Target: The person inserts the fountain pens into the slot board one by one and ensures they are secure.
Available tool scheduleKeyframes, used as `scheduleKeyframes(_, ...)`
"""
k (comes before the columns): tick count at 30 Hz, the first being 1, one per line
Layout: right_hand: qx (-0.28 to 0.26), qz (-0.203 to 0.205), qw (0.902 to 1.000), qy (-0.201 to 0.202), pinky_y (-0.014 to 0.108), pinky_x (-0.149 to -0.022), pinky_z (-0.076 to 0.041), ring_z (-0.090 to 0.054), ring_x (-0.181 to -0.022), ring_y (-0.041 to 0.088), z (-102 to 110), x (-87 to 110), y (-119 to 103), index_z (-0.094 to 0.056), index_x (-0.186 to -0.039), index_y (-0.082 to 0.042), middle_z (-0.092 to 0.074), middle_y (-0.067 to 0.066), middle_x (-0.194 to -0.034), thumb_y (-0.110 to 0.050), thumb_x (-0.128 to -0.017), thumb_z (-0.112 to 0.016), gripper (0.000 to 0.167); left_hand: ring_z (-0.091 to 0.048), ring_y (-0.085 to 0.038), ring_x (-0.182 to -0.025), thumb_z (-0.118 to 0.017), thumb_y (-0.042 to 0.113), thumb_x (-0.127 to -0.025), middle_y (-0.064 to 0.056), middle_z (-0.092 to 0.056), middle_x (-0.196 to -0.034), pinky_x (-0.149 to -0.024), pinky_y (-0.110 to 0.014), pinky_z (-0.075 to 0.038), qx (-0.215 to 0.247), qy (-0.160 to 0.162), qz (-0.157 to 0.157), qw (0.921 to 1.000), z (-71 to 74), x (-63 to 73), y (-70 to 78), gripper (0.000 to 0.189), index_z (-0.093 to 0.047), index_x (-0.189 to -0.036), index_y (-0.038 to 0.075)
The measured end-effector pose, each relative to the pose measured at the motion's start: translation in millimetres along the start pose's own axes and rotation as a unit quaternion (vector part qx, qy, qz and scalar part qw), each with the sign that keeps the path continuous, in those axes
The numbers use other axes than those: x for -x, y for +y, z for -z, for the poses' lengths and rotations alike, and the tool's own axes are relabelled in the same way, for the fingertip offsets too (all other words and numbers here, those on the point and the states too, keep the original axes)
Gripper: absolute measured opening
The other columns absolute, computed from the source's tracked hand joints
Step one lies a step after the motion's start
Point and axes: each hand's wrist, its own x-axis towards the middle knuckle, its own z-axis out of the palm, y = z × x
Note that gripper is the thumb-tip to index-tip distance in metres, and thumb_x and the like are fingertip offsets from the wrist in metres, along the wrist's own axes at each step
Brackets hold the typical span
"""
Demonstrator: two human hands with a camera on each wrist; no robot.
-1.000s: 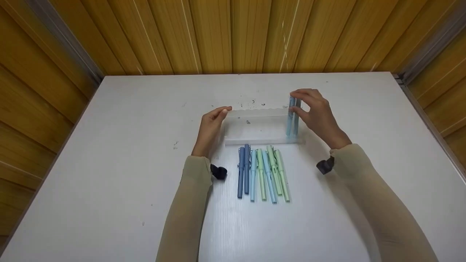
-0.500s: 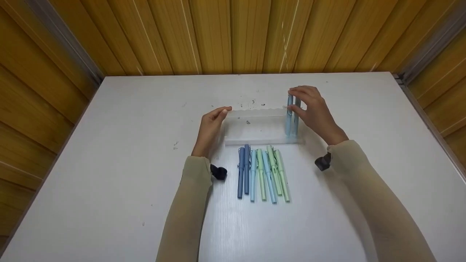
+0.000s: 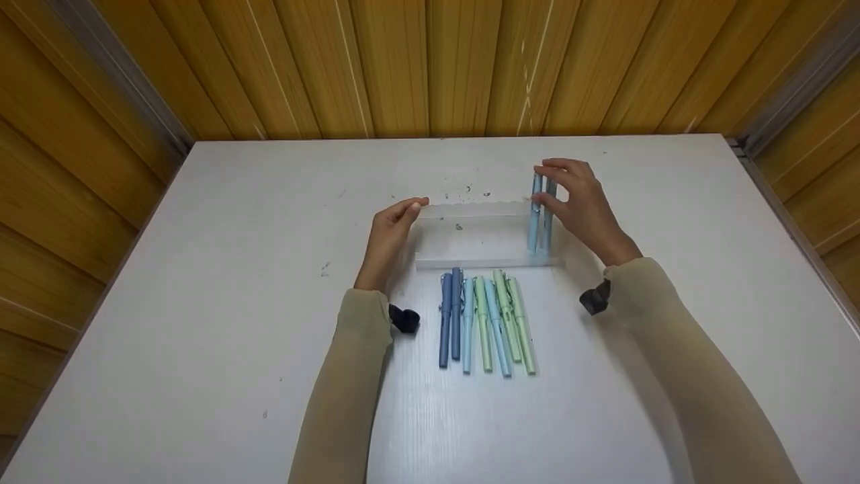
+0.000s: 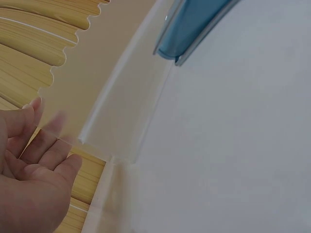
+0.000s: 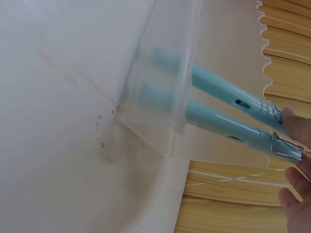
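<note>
A clear plastic pen rack (image 3: 470, 261) with a scalloped back edge stands on the white table. My left hand (image 3: 390, 232) pinches its upper left corner between thumb and fingers. At the rack's right end, my right hand (image 3: 581, 202) pinches the cap end of a light blue pen (image 3: 534, 228). That pen stands leaning back with its lower end in the front trough. Just right of it, a second light blue pen (image 5: 218, 126) with a metal clip leans in the rack, its top partly behind my fingers in the head view.
In front of the rack several capped pens lie side by side: dark blue pens (image 3: 445, 323), light blue pens (image 3: 467, 329) and green pens (image 3: 483, 329). A ribbed wood-look wall (image 3: 457, 67) rises behind the table (image 3: 269, 202). A blue pen's end (image 4: 187, 34) shows close in the left wrist view.
My right hand has risen slightly and shifted a little left with the light blue pen, then stayed nearly still. The left hand and the rack have not moved.
</note>
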Motion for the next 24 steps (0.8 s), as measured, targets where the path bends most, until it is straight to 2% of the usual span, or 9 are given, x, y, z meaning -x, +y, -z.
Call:
scheduleKeyframes(9,-0.008,-0.013,0.9999,0.005,0.05,-0.112,-0.034,-0.04,-0.133,0.032,2.0,2.9,4.8,-0.054,-0.134,-0.006,-0.051,0.015,-0.138,-0.008,-0.084,-0.073,0.053,-0.05,-0.016,-0.13,-0.055,0.028,-0.098,-0.002,-0.063,-0.13,-0.112,-0.034,-0.036,-0.005,0.001,-0.005,1.0,-0.5,-1.9,-1.3,0.029,-0.068,-0.119,0.012)
scheduleKeyframes(16,-0.023,-0.012,0.999,0.037,0.046,-0.111,-0.036,-0.045,-0.13,0.029,7.8,6.2,3.4,-0.056,-0.131,-0.005,-0.055,0.013,-0.135,-0.008,-0.084,-0.073,0.05,-0.052,-0.015,-0.128,-0.055,0.028,-0.098,-0.002,-0.064,-0.128,-0.111,-0.033,-0.036,-0.005,0.005,-0.011,0.9999,-1.2,-2.3,-2.4,0.029,-0.068,-0.118,0.011)
scheduleKeyframes(24,-0.054,-0.021,0.9967,0.056,0.041,-0.105,-0.044,-0.056,-0.12,0.027,15.7,15.1,-10.5,-0.06,-0.127,-0.005,-0.061,0.012,-0.127,-0.009,-0.085,-0.072,0.044,-0.051,-0.015,-0.128,-0.055,0.03,-0.098,-0.001,-0.064,-0.128,-0.112,-0.033,-0.036,-0.003,-0.001,-0.01,0.9999,-1.4,-1.5,-2.1,0.031,-0.067,-0.119,0.011)
